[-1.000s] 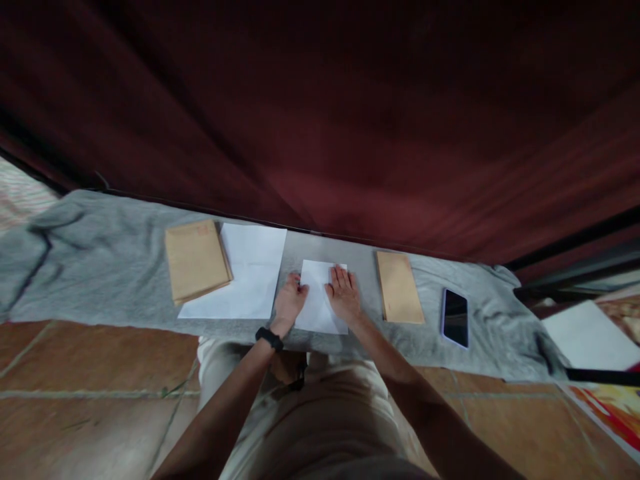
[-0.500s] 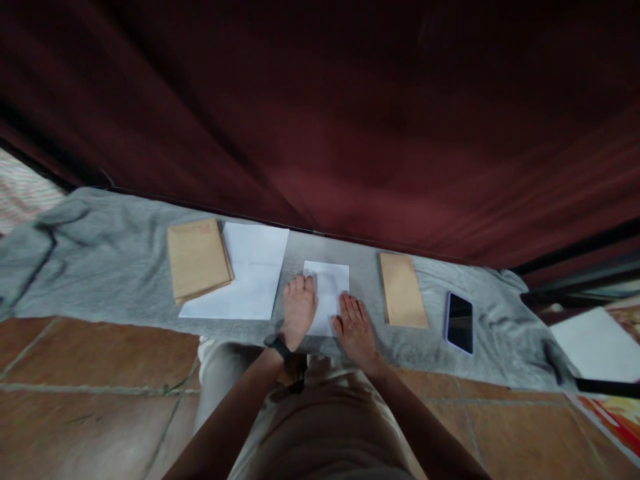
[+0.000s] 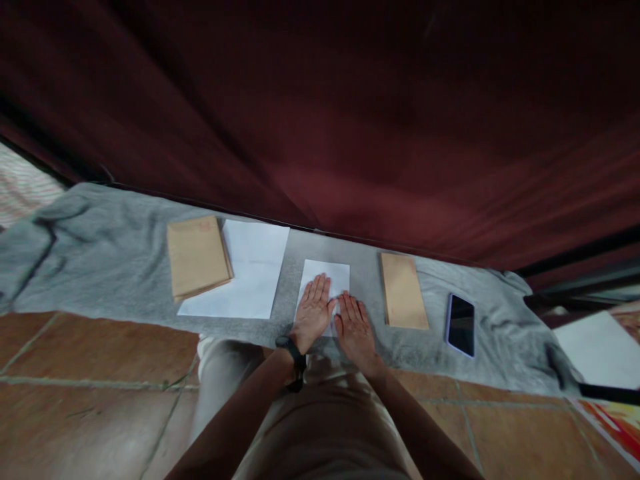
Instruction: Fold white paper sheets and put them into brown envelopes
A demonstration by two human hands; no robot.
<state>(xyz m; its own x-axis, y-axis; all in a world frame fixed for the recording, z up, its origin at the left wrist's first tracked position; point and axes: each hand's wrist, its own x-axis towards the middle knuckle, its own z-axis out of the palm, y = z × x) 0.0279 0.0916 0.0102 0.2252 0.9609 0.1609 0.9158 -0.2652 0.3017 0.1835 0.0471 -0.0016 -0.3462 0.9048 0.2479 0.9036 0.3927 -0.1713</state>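
Note:
A small white sheet of paper [image 3: 336, 272], perhaps folded, lies on the grey cloth in front of me. Flat across its left and middle part rests my left hand [image 3: 314, 308], fingers stretched out and a dark watch on the wrist. My right hand [image 3: 355, 325] lies flat over the sheet's right edge, its fingers extended. The two thumbs nearly meet on the paper, and the hands cover its lower middle. Neither hand grips anything.
To the left, a stack of brown envelopes [image 3: 196, 257] overlaps larger white paper [image 3: 253, 273]. On the right lie another stack of brown envelopes [image 3: 405, 291] and a phone [image 3: 461, 325]. Grey cloth [image 3: 125, 267] covers the narrow surface; a dark red curtain [image 3: 320, 120] hangs behind.
My left hand has moved right from the paper's left edge onto its middle, and its bent fingers have straightened out flat. My right hand has stayed nearly still.

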